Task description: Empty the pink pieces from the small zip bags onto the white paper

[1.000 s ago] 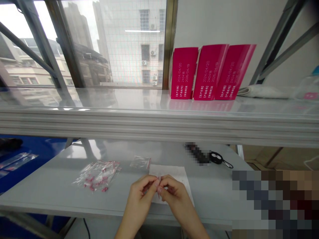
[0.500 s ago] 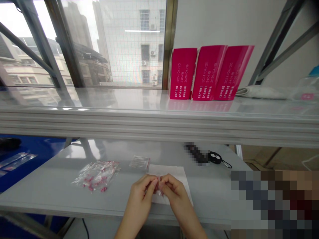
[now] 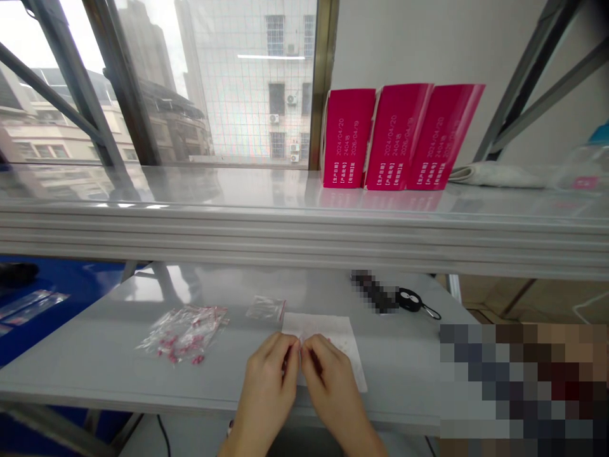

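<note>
My left hand and my right hand meet at the fingertips above the near edge of a white paper sheet. A thin sliver, too small to name, shows between the fingertips, and the fingers hide most of it. To the left on the grey table lies a clear plastic bag of small pink pieces. A smaller clear bag with a red edge lies just beyond the paper.
A white shelf spans above the table and holds several crimson boxes. A black key fob and a blurred dark object lie at the table's far side. A blue surface with plastic strips lies left.
My hands have moved slightly toward me and their fingers now look straighter. The pink bit seen at the fingertips earlier no longer shows. The view has shifted very slightly.
</note>
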`<state>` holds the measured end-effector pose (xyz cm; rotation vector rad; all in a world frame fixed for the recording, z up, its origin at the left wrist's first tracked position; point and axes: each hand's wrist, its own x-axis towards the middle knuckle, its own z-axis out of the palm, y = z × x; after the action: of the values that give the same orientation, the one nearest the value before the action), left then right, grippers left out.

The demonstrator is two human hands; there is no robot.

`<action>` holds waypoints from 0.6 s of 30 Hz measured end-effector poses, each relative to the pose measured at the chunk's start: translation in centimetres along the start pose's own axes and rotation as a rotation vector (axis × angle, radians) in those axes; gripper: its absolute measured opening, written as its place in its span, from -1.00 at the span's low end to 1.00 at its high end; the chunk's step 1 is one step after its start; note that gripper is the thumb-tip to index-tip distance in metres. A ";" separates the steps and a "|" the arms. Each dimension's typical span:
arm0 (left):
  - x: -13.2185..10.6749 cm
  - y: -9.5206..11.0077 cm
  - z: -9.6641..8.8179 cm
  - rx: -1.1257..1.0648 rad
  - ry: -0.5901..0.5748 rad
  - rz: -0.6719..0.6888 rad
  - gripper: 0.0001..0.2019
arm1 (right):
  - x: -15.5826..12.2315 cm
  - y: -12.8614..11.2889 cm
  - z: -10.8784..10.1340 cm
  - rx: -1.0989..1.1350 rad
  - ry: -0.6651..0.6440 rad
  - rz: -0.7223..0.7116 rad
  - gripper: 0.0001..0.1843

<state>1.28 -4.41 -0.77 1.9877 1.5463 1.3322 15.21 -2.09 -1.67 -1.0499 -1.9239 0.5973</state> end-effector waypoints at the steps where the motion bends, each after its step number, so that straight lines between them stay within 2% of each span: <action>1: 0.0 0.0 0.1 0.030 0.005 0.008 -0.80 | -0.1 -0.1 0.1 -0.022 0.021 0.003 -0.76; 9: -0.3 -0.2 1.3 0.167 0.046 0.043 -0.74 | -0.3 -0.1 0.7 -0.103 0.103 0.012 -0.74; 18: -0.5 -0.5 1.7 0.232 0.087 0.014 -0.79 | -0.6 -0.1 1.3 -0.182 0.160 -0.005 -0.73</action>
<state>2.31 -4.18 -2.25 2.1021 1.8028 1.3133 14.21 -2.65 -2.52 -1.1703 -1.8645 0.3284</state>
